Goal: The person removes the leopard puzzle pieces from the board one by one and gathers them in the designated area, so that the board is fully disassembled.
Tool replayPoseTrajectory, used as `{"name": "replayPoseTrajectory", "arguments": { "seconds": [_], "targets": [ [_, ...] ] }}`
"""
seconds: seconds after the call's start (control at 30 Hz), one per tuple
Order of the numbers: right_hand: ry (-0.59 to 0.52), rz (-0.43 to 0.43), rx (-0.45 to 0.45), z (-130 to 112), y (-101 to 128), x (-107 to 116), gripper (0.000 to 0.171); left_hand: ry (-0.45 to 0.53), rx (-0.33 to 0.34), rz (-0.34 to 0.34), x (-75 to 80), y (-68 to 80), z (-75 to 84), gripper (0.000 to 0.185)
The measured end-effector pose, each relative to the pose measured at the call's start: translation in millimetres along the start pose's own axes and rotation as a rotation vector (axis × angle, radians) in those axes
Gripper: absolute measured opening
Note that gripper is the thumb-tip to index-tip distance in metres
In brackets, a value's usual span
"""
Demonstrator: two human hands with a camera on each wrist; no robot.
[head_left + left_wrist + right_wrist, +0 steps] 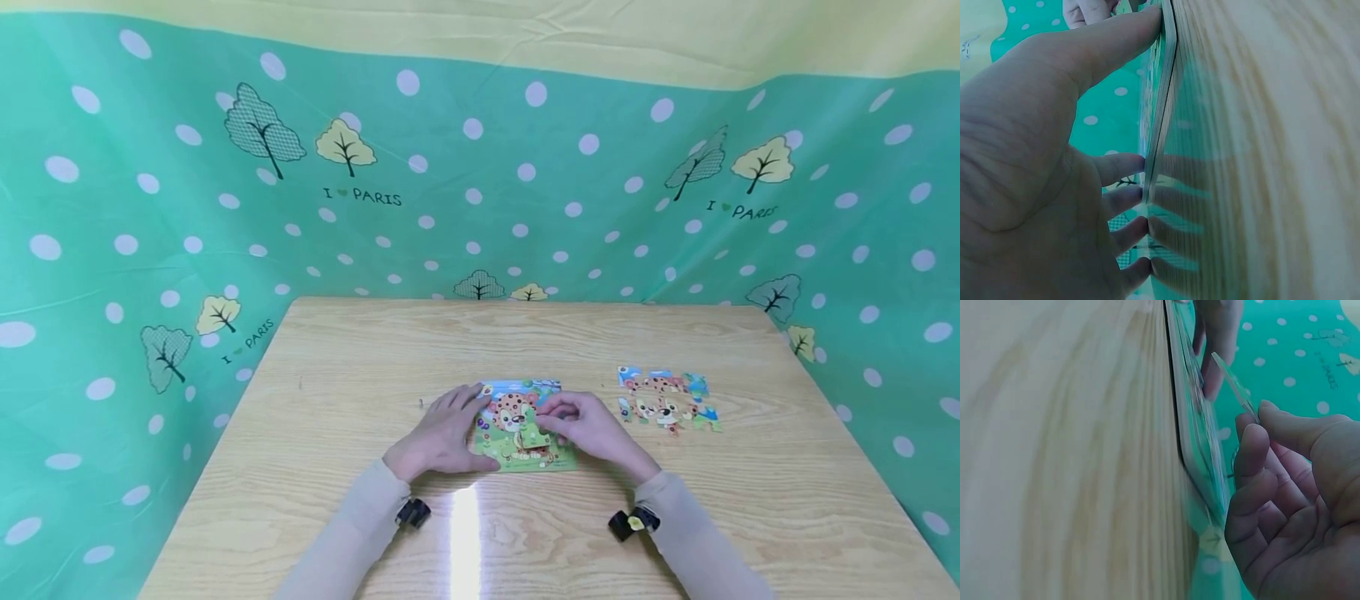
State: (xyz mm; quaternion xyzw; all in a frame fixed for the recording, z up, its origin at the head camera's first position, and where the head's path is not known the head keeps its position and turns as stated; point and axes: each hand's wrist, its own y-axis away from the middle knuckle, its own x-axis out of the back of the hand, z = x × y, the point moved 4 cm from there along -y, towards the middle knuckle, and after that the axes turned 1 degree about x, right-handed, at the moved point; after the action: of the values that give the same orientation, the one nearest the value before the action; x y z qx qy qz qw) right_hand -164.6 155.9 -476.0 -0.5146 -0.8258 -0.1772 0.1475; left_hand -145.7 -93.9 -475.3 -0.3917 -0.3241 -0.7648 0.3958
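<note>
A small cartoon jigsaw board (517, 454) lies at the middle of the wooden table (360, 375). My left hand (442, 433) rests flat against the board's left edge, fingers straight; the left wrist view shows its fingertips (1138, 164) and thumb touching the board's rim (1163, 106). My right hand (581, 425) pinches a green puzzle piece (532, 433) between thumb and fingers, tilted just above the board; the right wrist view shows that piece (1234, 384) lifted off the board (1194, 431).
Several loose puzzle pieces (666, 400) lie spread on the table to the right of the board. A green dotted curtain (480, 183) closes in the table at the back and both sides. A glare streak (465, 533) runs near the front edge.
</note>
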Motion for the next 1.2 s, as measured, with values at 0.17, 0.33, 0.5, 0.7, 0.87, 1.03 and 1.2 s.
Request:
{"name": "replayPoseTrajectory", "arguments": {
  "seconds": [0.17, 0.33, 0.5, 0.7, 0.87, 1.03, 1.2],
  "targets": [
    [0.011, 0.043, -0.016, 9, 5, 13, 0.018, 0.004, -0.001, -0.001, 0.7, -0.2, -0.9, 0.112],
    [0.015, 0.078, -0.052, 19, 13, 26, 0.022, -0.001, 0.004, -0.002, 0.3, -0.1, -2.0, 0.113],
    [0.02, 0.106, -0.058, 29, 20, 42, 0.024, -0.008, 0.001, 0.0, 0.6, -0.6, -2.3, 0.112],
    [0.039, 0.143, -0.069, 39, 31, 59, 0.027, -0.012, -0.005, -0.002, 0.1, -1.0, -1.7, 0.111],
    [0.051, 0.164, -0.083, 43, 40, 70, 0.029, -0.012, -0.001, -0.002, -0.6, -1.8, -2.9, 0.112],
    [0.067, 0.178, -0.107, 47, 48, 80, 0.032, -0.004, 0.002, -0.006, -0.1, -1.5, -2.2, 0.113],
    [0.107, 0.178, -0.142, 52, 59, 90, 0.034, 0.001, 0.0, -0.007, 0.4, -0.8, -2.3, 0.113]
  ]
}}
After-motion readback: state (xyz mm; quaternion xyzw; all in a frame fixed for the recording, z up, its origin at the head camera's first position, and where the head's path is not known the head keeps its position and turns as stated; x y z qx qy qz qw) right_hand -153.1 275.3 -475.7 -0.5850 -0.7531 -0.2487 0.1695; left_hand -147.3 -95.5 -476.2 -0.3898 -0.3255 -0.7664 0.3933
